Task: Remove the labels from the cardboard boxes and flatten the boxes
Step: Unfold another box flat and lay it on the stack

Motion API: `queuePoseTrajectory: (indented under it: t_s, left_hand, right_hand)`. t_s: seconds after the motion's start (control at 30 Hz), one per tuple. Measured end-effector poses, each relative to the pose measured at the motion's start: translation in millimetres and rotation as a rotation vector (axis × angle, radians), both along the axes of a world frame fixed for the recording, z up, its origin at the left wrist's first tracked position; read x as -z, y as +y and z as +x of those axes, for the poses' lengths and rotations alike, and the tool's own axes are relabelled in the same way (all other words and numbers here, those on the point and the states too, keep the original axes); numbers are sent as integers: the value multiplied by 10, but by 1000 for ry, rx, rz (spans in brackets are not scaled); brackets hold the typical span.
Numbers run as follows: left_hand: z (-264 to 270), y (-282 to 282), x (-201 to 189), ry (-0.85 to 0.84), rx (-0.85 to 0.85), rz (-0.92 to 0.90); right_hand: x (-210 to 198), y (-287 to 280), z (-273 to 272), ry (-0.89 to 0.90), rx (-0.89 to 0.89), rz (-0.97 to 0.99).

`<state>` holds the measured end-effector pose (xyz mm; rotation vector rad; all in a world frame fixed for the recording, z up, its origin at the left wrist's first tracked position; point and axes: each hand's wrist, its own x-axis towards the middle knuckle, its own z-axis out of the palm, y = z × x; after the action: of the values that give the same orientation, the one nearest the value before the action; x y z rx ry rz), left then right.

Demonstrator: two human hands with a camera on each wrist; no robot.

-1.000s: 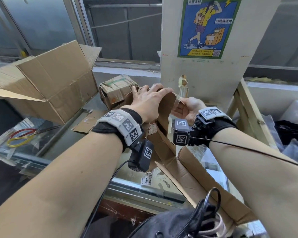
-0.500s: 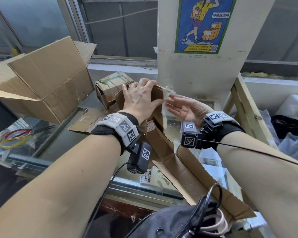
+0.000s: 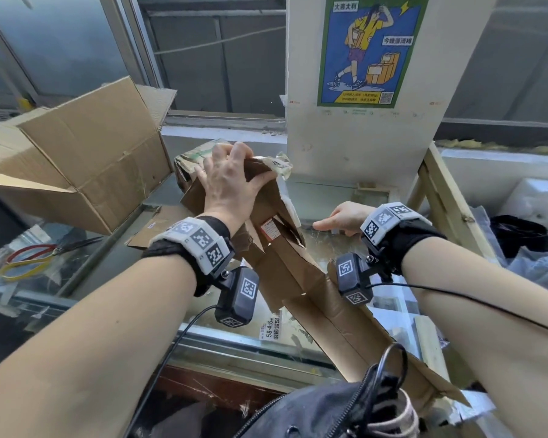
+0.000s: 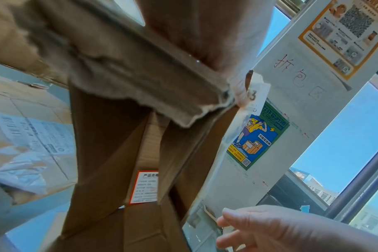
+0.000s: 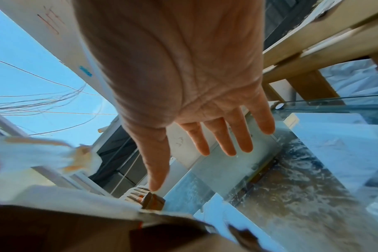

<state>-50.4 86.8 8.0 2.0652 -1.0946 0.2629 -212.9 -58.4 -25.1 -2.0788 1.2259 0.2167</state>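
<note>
A collapsed brown cardboard box (image 3: 298,279) slants from the counter's back down toward me. My left hand (image 3: 234,181) grips its upper end, fingers curled over the edge. Torn white tape (image 3: 279,164) clings to that top edge. A small red-bordered label (image 3: 271,229) is stuck lower on the box and shows again as the label (image 4: 144,186) in the left wrist view. My right hand (image 3: 336,218) hovers to the right of the box above the glass, apart from it. In the right wrist view the right hand (image 5: 205,136) has straight fingers and holds nothing.
A large open cardboard box (image 3: 76,162) stands at the left, a crushed smaller box (image 3: 190,162) behind my left hand. Scissors (image 3: 32,257) lie at the far left. A white pillar (image 3: 355,137) stands behind the glass counter (image 3: 336,191); a wooden frame (image 3: 440,197) borders the right.
My right hand let go of the tape strip it was pulling up, opened, and dropped down to the right over the glass. My left hand keeps its grip on the box's top.
</note>
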Motion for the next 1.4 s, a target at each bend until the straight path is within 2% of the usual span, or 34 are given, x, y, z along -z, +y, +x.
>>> queuePoseTrajectory:
  t_s: [0.23, 0.33, 0.47, 0.57, 0.8, 1.0, 1.13, 1.2, 1.3, 1.4]
  left_hand:
    - [202, 264, -141, 185, -5, -230]
    - [195, 345, 21, 242, -57, -263]
    - [88, 426, 328, 321, -109, -314]
    - [68, 487, 459, 300, -88, -294]
    - [62, 598, 583, 205, -47, -339]
    - [134, 734, 650, 184, -48, -200]
    - [145, 774, 675, 265, -137, -104]
    - [114, 742, 646, 245, -190, -24]
    - [58, 658, 560, 162, -245, 236]
    - [11, 551, 502, 151, -251, 495]
  right_hand:
    - [-9, 6, 3, -42, 69, 132]
    - [-46, 69, 95, 14, 48, 28]
    - [50, 97, 130, -16, 101, -105]
    - [177, 106, 103, -32, 142, -123]
    - [279, 230, 126, -2, 113, -114]
    - [323, 277, 155, 18, 98, -275]
    - [364, 327, 206, 47, 110, -369]
    - [381, 331, 231, 61, 103, -425]
    - [384, 340, 242, 59, 78, -483]
    - [360, 350, 224, 52, 61, -544]
